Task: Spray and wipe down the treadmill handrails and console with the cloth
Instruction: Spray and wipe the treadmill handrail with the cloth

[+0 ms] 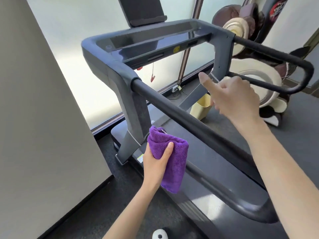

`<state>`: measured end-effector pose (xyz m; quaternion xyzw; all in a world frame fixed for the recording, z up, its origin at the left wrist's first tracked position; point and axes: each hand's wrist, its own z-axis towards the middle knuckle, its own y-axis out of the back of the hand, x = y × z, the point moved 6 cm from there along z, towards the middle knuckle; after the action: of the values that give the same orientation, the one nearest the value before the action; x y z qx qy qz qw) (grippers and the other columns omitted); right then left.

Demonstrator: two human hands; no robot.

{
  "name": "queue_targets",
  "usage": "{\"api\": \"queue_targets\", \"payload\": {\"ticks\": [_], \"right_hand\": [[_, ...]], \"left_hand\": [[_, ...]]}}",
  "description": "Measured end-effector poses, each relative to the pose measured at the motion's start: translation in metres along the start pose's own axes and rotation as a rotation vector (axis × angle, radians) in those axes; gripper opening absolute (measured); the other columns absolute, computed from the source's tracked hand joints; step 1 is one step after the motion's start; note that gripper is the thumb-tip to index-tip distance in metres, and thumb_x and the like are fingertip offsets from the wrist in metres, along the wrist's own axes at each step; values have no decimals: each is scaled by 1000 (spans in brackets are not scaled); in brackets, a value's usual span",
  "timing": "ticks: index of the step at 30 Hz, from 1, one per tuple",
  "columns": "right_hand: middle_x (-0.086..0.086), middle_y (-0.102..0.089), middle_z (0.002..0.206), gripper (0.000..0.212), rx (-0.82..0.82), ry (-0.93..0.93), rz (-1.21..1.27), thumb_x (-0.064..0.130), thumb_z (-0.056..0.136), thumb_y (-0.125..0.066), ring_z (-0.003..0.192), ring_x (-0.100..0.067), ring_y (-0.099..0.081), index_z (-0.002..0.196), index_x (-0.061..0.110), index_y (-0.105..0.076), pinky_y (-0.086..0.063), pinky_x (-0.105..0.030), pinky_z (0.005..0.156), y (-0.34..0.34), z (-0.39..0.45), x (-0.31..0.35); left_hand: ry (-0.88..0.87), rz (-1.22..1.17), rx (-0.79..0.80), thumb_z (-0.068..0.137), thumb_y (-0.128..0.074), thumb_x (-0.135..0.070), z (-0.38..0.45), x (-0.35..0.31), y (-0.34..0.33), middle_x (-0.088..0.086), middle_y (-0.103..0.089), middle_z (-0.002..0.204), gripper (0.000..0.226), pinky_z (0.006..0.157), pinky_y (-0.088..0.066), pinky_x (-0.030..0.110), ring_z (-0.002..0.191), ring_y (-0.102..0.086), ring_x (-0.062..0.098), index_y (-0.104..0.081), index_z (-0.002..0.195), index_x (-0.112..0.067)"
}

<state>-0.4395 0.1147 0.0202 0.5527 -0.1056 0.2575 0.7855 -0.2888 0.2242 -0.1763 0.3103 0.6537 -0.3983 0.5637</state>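
Observation:
A grey treadmill fills the view, with its glossy console at the top. Its black left handrail runs toward me, and the right handrail loops at the far right. My left hand grips a folded purple cloth, held low beside the left upright, below the left handrail. My right hand hovers above the belt between the two rails. It is seen from the back, thumb out and fingers curled, and its palm side is hidden. No spray bottle is clearly in view.
A grey wall stands close on the left. A cream and brown massage chair sits beyond the right rail, with a pale bin on the floor. A red safety clip dangles under the console. A white object lies at the bottom edge.

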Motion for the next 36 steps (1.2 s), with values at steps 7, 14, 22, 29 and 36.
{"api": "queue_targets", "payload": {"ticks": [7, 14, 22, 29, 36], "right_hand": [[-7, -57, 47, 82, -401, -467, 259, 83, 83, -36, 59, -34, -59, 48, 11, -56, -52, -46, 69, -15, -130, 0], [-10, -60, 53, 90, -461, -812, 191, 88, 76, -28, 63, -36, -64, 57, 5, -57, -52, -41, 74, -102, -182, 13], [-17, -64, 62, 99, -450, -930, 148, 88, 73, -23, 65, -36, -65, 68, -3, -61, -54, -40, 77, -144, -186, 10], [-10, -67, 59, 97, -435, -926, 116, 86, 71, -20, 62, -24, -65, 64, 1, -65, -46, -27, 67, -158, -175, -1], [-7, -45, 49, 73, -394, -1062, 58, 73, 87, -45, 52, -30, -44, 49, 11, -37, -39, -36, 60, -187, -178, -9]], "left_hand": [[35, 31, 198, 69, -72, -47, 50, 5, 28, -22, -71, 89, 41, 79, -48, 14, 88, -66, -4, -62, 105, -29], [77, 103, 394, 79, -75, -39, 78, -1, 63, -19, -71, 92, 39, 82, -50, 17, 88, -66, -3, -63, 111, -22], [139, 85, 478, 86, -69, -30, 84, 1, 68, -10, -68, 100, 22, 84, -51, 20, 87, -64, -4, -60, 106, -27], [148, 95, 482, 73, -67, -48, 94, 5, 71, -9, -67, 102, 44, 83, -50, 19, 89, -64, -1, -61, 110, -24], [143, 127, 514, 70, -66, -49, 104, 10, 81, -15, -65, 97, 37, 80, -50, 16, 83, -63, -9, -58, 102, -33]]}}
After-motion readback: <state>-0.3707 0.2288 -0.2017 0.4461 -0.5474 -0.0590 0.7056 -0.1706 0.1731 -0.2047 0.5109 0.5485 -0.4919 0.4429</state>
